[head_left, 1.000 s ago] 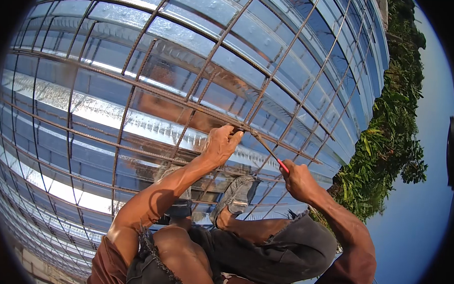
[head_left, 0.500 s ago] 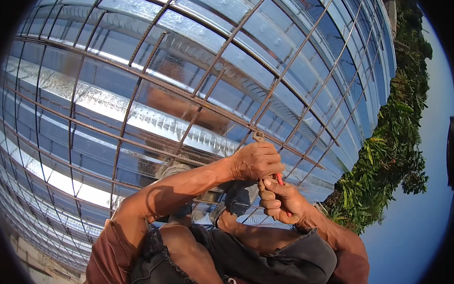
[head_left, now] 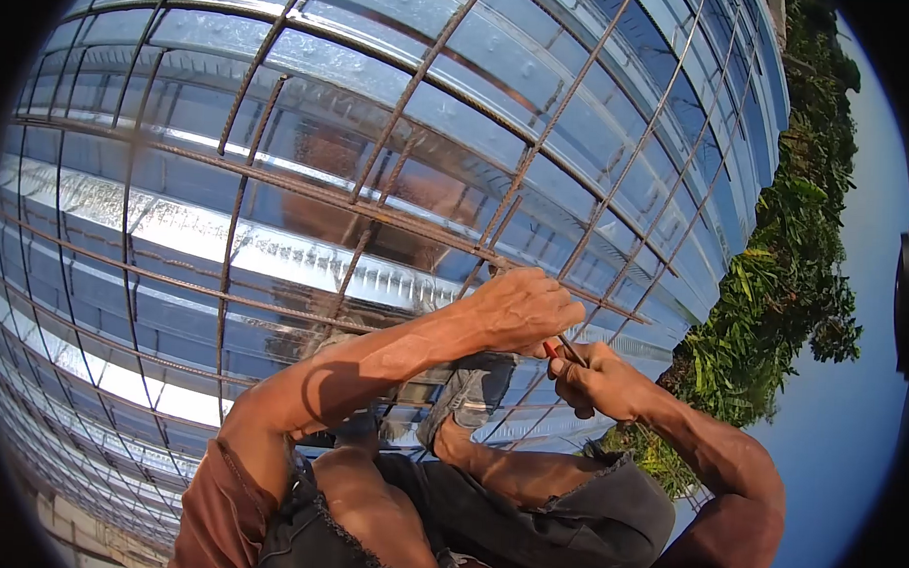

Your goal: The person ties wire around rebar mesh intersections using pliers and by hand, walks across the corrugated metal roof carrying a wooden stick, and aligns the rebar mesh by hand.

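Left hand [head_left: 529, 309] lies palm down with its back to the camera, wrist nearly straight, fingers closed over the upper part of a red-handled tool [head_left: 551, 345]; how each finger grips is hidden beneath the knuckles. Its forearm slants up and across from the lower left, elbow bent, sleeve [head_left: 222, 501] at the upper arm. Right hand [head_left: 601, 377] sits just beside it, slightly lower, its fingers curled around the lower end of the tool. That elbow is bent too, out to the right.

The tool is between the two hands, just below a pair of steel rods [head_left: 416, 227] running side by side across the mesh. The left knuckles are very near these rods; whether they touch, I cannot tell. The rods end a little beyond, to the right of the hands.

Beneath the mesh lie shiny metal sheets [head_left: 196, 225], whose edge curves down on the right toward leafy plants [head_left: 742, 364], with sky [head_left: 820, 427] past them. A shoe [head_left: 474, 397] stands just below the hands, and dark trousers [head_left: 566, 523] over a bent knee limit the room under the right forearm.
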A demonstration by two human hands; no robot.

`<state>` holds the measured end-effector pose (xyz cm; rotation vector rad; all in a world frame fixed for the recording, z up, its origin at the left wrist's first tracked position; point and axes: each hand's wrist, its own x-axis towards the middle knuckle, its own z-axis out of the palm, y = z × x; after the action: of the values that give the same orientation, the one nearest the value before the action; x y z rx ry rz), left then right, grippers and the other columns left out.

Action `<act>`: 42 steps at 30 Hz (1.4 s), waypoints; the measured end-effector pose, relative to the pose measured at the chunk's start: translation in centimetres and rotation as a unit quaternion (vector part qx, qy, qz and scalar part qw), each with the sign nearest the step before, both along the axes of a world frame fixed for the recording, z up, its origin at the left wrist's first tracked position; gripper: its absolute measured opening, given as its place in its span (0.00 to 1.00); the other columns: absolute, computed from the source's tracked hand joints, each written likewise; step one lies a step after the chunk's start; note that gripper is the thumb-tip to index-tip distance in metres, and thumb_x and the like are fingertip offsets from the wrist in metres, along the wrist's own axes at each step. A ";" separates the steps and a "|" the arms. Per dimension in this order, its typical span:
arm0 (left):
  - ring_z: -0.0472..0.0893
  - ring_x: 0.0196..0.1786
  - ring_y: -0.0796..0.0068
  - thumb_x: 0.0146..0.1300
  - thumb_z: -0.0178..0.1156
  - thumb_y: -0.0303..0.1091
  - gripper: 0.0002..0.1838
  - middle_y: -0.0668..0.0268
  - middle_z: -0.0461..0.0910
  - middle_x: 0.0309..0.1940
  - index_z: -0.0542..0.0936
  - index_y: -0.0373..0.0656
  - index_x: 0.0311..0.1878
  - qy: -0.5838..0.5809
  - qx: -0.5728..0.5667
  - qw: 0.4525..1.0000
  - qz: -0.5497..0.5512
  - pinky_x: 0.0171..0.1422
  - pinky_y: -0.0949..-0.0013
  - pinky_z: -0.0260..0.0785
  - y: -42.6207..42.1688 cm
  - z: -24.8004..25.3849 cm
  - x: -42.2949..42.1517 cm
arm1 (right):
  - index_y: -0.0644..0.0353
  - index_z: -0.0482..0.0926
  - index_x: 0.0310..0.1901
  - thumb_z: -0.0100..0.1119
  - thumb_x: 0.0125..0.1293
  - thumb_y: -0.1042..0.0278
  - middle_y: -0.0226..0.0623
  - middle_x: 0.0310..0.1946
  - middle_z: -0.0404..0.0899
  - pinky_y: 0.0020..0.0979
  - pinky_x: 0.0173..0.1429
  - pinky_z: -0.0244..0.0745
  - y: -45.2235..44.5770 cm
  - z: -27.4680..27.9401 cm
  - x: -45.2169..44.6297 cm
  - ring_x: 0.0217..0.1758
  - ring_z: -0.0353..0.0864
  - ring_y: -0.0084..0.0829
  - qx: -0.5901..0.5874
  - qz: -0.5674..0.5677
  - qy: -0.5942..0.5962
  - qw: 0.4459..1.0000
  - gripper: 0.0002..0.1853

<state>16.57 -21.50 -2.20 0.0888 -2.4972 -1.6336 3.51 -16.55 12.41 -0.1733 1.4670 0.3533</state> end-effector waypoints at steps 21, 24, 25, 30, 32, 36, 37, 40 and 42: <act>0.78 0.23 0.56 0.48 0.68 0.43 0.17 0.59 0.76 0.16 0.79 0.37 0.23 0.068 0.046 0.992 -0.098 0.29 0.54 0.69 -2.4 0.7 -0.9 | 0.61 0.71 0.39 0.55 0.69 0.45 0.29 0.23 0.70 0.30 0.27 0.80 1.9 0.3 0.5 0.22 0.73 0.24 0.077 -0.149 -0.043 0.985 0.22; 0.78 0.23 0.57 0.49 0.67 0.42 0.15 0.60 0.76 0.16 0.78 0.39 0.23 0.195 0.009 0.965 0.173 0.29 0.55 0.69 1.8 -0.8 0.8 | 0.59 0.71 0.40 0.53 0.71 0.48 0.26 0.21 0.65 0.28 0.26 0.79 4.2 -0.7 2.0 0.18 0.67 0.21 0.146 -0.460 -0.108 0.869 0.19; 0.78 0.23 0.57 0.50 0.67 0.42 0.15 0.61 0.76 0.16 0.78 0.39 0.23 0.230 -0.001 0.937 0.261 0.29 0.56 0.69 2.4 -1.0 1.3 | 0.58 0.71 0.41 0.51 0.72 0.49 0.25 0.20 0.63 0.28 0.25 0.79 5.0 -0.8 2.6 0.17 0.63 0.20 0.192 -0.594 -0.164 0.764 0.18; 0.83 0.29 0.57 0.49 0.66 0.42 0.13 0.60 0.81 0.21 0.82 0.41 0.25 0.033 0.016 0.998 -0.043 0.28 0.55 0.70 -0.3 -0.6 1.7 | 0.64 0.71 0.48 0.50 0.71 0.44 0.34 0.27 0.73 0.31 0.26 0.81 7.0 -1.2 2.7 0.24 0.79 0.29 0.105 -0.564 -0.210 0.792 0.25; 0.83 0.31 0.57 0.47 0.68 0.44 0.15 0.58 0.80 0.20 0.83 0.40 0.24 -0.020 0.032 0.988 -0.146 0.30 0.55 0.72 -3.7 1.3 0.4 | 0.69 0.70 0.53 0.50 0.69 0.40 0.38 0.29 0.77 0.32 0.30 0.81 3.1 -0.3 1.5 0.26 0.82 0.31 0.007 -0.352 -0.174 0.920 0.32; 0.83 0.38 0.55 0.49 0.69 0.39 0.15 0.55 0.83 0.31 0.84 0.42 0.38 -0.153 0.031 0.930 -0.333 0.39 0.57 0.74 -5.6 3.2 -2.2 | 0.74 0.70 0.56 0.46 0.66 0.53 0.49 0.38 0.79 0.34 0.36 0.82 0.6 -1.4 -2.9 0.33 0.85 0.36 -0.004 -0.075 -0.190 0.979 0.29; 0.82 0.41 0.55 0.50 0.68 0.39 0.16 0.55 0.82 0.34 0.83 0.43 0.41 -0.106 0.013 0.959 -0.264 0.42 0.57 0.73 -4.6 2.8 -1.5 | 0.74 0.70 0.56 0.46 0.66 0.53 0.49 0.38 0.79 0.34 0.36 0.82 0.8 -1.5 -2.6 0.33 0.85 0.36 -0.006 -0.072 -0.190 0.979 0.29; 0.79 0.49 0.54 0.52 0.67 0.39 0.21 0.55 0.80 0.44 0.79 0.44 0.50 0.042 -0.039 0.997 -0.048 0.50 0.55 0.71 -0.9 1.1 1.7 | 0.71 0.69 0.59 0.42 0.64 0.64 0.49 0.40 0.81 0.33 0.40 0.82 2.5 -2.0 0.0 0.37 0.85 0.36 -0.002 -0.077 -0.164 0.983 0.25; 0.78 0.52 0.53 0.53 0.67 0.38 0.23 0.55 0.79 0.47 0.78 0.45 0.53 0.085 -0.060 0.994 0.028 0.53 0.55 0.70 -0.3 0.7 4.4 | 0.68 0.68 0.62 0.40 0.68 0.68 0.44 0.35 0.82 0.30 0.41 0.82 3.6 -2.5 2.8 0.41 0.85 0.34 0.011 -0.224 -0.116 0.968 0.23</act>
<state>20.92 -21.84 -1.48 0.0062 -2.4332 -1.4035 6.27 -12.94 9.96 0.1340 1.2268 -0.0193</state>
